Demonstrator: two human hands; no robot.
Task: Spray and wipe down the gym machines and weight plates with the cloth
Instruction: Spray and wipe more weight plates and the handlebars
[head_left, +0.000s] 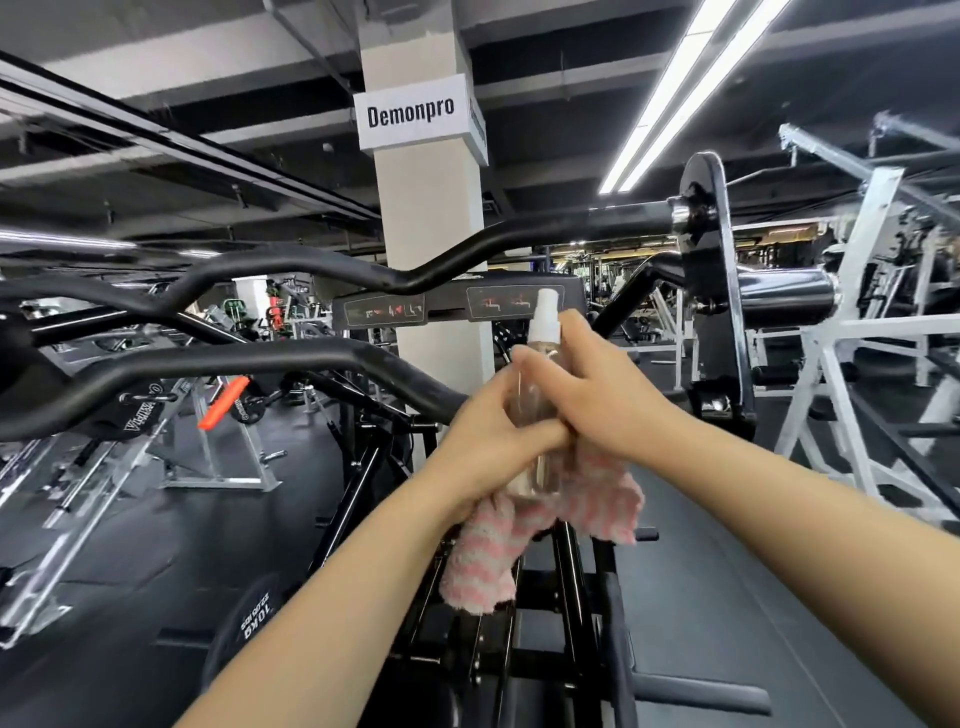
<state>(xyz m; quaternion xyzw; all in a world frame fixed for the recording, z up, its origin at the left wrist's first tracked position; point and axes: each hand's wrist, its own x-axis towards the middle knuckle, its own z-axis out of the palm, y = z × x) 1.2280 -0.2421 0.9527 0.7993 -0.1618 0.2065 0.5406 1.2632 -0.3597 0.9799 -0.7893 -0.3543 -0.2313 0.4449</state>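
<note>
Two hands meet mid-frame in front of a black gym machine, both closed on the same items. Left hand: fingers curled round the lower body of a clear spray bottle, thumb across its front; wrist angled up and right. A pink-and-white striped cloth hangs from under both hands, bunched below the left palm and trailing down over the machine's frame. Bottle upright, white nozzle projecting above the fingers; contents look clear, level cannot be told. Right hand: fingers wrapped over the bottle's upper body from the right, back of hand toward the camera. Far right, a black weight plate sits edge-on on the machine's sleeve.
</note>
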